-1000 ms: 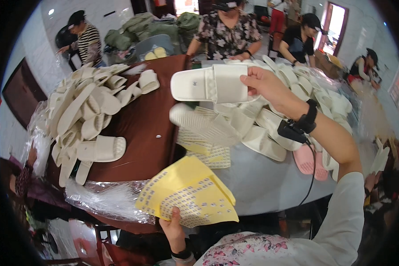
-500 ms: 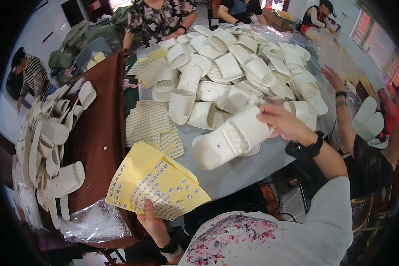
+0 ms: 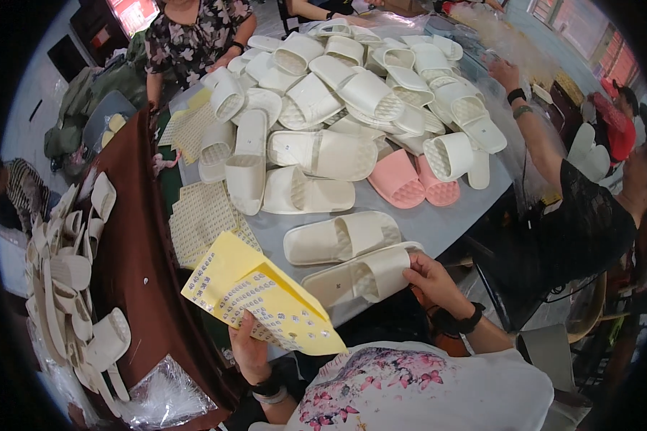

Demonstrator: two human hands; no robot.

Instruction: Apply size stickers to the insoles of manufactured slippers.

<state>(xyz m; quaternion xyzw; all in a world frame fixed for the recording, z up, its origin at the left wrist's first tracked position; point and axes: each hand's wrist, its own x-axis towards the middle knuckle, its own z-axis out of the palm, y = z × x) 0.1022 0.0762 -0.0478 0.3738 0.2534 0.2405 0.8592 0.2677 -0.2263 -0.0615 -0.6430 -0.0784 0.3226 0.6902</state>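
Observation:
My left hand [image 3: 250,352] grips yellow sticker sheets [image 3: 273,305], its thumb on top and its fingers hidden beneath. Their surface carries rows of small printed labels, some of them silvery. At the table's near edge, my right hand [image 3: 433,281] pinches the strap end of a white slide slipper [image 3: 338,286]. A small dark mark shows on this slipper's insole. Just beyond it lies another white slipper [image 3: 316,241], pointing the same way. A pair of pink slippers [image 3: 395,179] rests farther off, at the front of a big heap of white slippers [image 3: 316,154].
More sticker sheets [image 3: 205,219] lie on the grey table [image 3: 474,208] at left. A brown-covered surface [image 3: 140,266] holds stacked slippers [image 3: 65,280] and clear plastic wrapping [image 3: 169,395]. One person [image 3: 194,43] stands across the table; another's arm [image 3: 535,136] reaches in from the right.
My right hand has brought the slipper down and nearer, beside the other white one. The pink slippers have come into fuller view. My left hand keeps hold of the sheets.

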